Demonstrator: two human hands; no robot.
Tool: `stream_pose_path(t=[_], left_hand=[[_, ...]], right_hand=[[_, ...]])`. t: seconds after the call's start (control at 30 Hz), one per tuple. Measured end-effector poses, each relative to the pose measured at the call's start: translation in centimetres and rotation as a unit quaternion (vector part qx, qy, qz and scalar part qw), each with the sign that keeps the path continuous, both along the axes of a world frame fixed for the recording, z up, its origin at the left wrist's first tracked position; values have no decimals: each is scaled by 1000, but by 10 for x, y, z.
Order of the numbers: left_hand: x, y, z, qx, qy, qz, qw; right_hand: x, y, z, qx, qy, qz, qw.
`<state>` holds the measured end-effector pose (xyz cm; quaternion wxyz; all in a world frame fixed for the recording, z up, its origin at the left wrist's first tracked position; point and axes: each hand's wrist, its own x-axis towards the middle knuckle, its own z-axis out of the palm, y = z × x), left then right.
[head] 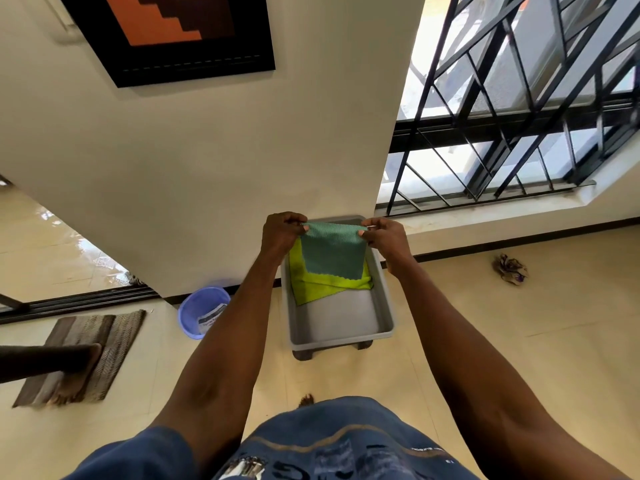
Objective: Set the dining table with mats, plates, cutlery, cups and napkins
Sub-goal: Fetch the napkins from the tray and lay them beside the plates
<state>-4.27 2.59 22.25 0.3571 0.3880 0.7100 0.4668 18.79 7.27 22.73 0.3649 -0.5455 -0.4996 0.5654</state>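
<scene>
A green ribbed cloth napkin (332,251) hangs in the air, stretched between both hands. My left hand (282,233) pinches its top left corner and my right hand (384,237) pinches its top right corner. Below it on the floor stands a grey plastic tub (346,320). A yellow-green cloth (325,284) lies crumpled in the tub's far half, partly hidden behind the green napkin.
A blue plastic bucket (202,311) stands left of the tub against the white wall. A striped doormat (83,355) lies at the left with a dark bar over it. A crumpled rag (510,269) lies on the floor at right. A barred window (519,116) is at upper right.
</scene>
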Motion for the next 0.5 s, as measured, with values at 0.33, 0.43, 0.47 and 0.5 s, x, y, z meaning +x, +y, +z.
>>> stream_pose_path(t=[0.33,0.43,0.47,0.5], left_hand=[[-5,12,21,22,31,-45,998],[-5,17,28,17,44,-49,998],[-6,19,30,16,44,-50,998],[-7,20,31,18,43,-49,998]], right_hand=[[-1,10,20,-154,120,-77,978],[-1,13,22,-178,108,-80,975],[0,14,22,-184,102,-76,975],[1,15,23,-191,97,-72,974]])
